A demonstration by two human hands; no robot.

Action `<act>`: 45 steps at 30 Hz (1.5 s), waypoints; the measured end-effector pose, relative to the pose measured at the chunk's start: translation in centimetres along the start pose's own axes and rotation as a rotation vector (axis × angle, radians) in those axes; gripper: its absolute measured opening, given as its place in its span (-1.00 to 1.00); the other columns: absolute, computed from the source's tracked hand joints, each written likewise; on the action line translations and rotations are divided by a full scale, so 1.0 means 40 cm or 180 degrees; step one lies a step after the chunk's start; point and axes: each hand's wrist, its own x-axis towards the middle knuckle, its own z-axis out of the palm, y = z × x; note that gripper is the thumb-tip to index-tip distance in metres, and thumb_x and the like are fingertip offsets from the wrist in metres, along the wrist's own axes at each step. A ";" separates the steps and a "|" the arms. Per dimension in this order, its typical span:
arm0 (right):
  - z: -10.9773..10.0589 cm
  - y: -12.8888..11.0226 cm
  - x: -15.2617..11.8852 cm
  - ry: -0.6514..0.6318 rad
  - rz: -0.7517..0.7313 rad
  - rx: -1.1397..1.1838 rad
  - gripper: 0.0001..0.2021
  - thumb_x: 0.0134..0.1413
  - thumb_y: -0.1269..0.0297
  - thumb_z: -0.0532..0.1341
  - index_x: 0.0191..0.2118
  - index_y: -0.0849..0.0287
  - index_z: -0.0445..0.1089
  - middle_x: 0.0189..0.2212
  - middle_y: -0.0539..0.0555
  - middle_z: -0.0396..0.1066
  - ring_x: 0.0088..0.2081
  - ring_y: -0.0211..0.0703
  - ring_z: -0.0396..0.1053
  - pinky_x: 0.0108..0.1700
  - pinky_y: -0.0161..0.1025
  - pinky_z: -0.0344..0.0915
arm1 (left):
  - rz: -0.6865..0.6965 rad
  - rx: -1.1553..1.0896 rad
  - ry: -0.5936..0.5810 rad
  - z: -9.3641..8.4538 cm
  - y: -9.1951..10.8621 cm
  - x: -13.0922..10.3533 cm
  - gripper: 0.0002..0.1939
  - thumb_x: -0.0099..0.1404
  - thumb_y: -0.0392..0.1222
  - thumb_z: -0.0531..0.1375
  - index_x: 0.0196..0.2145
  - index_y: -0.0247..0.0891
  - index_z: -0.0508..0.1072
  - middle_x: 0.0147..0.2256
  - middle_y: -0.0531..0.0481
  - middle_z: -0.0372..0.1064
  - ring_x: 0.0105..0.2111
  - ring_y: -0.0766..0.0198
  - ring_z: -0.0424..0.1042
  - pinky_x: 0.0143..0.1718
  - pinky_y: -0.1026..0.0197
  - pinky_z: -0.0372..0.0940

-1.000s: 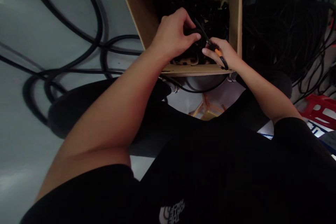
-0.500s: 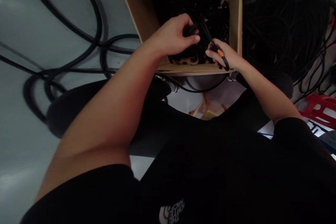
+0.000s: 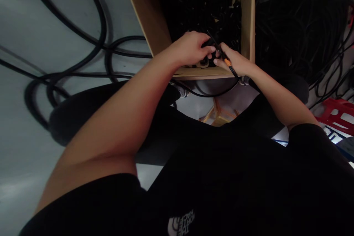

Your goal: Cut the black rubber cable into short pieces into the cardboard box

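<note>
Over the near part of an open cardboard box (image 3: 252, 25), my two hands are close together. My right hand (image 3: 231, 59) is closed around a black cable with an orange band (image 3: 227, 62); the cable slants up toward my other hand. My left hand (image 3: 195, 48) has thumb and fingers pinched on something dark, too dim to make out, beside the cable. Below the hands and behind them, a dark heap of small black pieces (image 3: 190, 13) fills the bottom of the box.
Thick black cable loops (image 3: 103, 18) lie on the grey floor at the left. A large pile of black cables (image 3: 290, 25) stands right of the box. A red plastic item (image 3: 339, 116) is at the right edge. A small wooden stool (image 3: 219, 118) shows below the box.
My left hand has moved right and down, close to my right hand. The banded cable in my right hand has shifted slightly left and down.
</note>
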 end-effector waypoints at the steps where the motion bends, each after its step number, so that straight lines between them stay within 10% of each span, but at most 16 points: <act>1: 0.001 0.005 0.002 0.0014 0.0017 -0.0025 -0.34 0.58 -0.48 0.44 0.21 0.03 0.40 0.04 0.15 0.55 0.19 0.21 0.54 0.48 0.28 0.57 | 0.0005 0.0074 0.0005 0.003 0.005 0.003 -0.67 0.62 0.03 0.25 0.03 -0.11 0.80 0.06 -0.14 0.87 0.21 -0.25 0.76 0.60 -0.33 0.49; 9: -0.014 0.013 0.006 0.0419 0.0242 -0.0151 -0.39 0.52 -0.47 0.44 0.00 0.03 0.44 -0.09 0.14 0.57 0.06 0.19 0.54 0.33 0.17 0.61 | -0.0227 -0.0017 0.0715 -0.021 -0.004 -0.002 -0.51 0.56 0.04 0.39 0.34 -0.14 0.67 0.34 -0.14 0.82 0.32 -0.18 0.71 0.54 -0.27 0.58; 13: -0.014 0.009 0.010 0.0403 0.0226 0.0134 -0.32 0.50 -0.57 0.46 -0.03 0.01 0.40 -0.17 0.08 0.47 -0.01 0.13 0.53 0.24 0.15 0.67 | -0.0266 -0.0248 0.0867 -0.037 -0.007 -0.014 -0.52 0.44 0.27 0.42 0.19 0.06 0.66 0.32 -0.01 0.82 0.24 -0.16 0.67 0.49 -0.29 0.59; 37: -0.018 -0.040 -0.014 0.0172 0.0367 0.0203 -0.27 0.45 -0.61 0.47 -0.03 0.02 0.37 -0.14 0.15 0.55 0.03 0.22 0.62 0.21 0.27 0.79 | 0.0060 -0.0692 0.0015 -0.048 -0.040 0.001 -0.35 0.30 0.76 0.35 -0.25 0.18 0.39 -0.16 0.00 0.86 -0.13 -0.10 0.53 0.24 -0.48 0.58; 45: 0.013 0.029 -0.013 0.0137 0.0467 0.0673 -0.21 0.59 -0.70 0.36 0.21 0.03 0.42 -0.14 0.05 0.46 -0.12 0.06 0.63 0.14 0.25 0.81 | -0.0058 -0.0724 0.0178 -0.059 -0.057 0.005 -0.51 0.37 0.51 0.40 -0.06 0.14 0.48 0.12 -0.19 0.86 0.06 -0.25 0.65 0.34 -0.59 0.55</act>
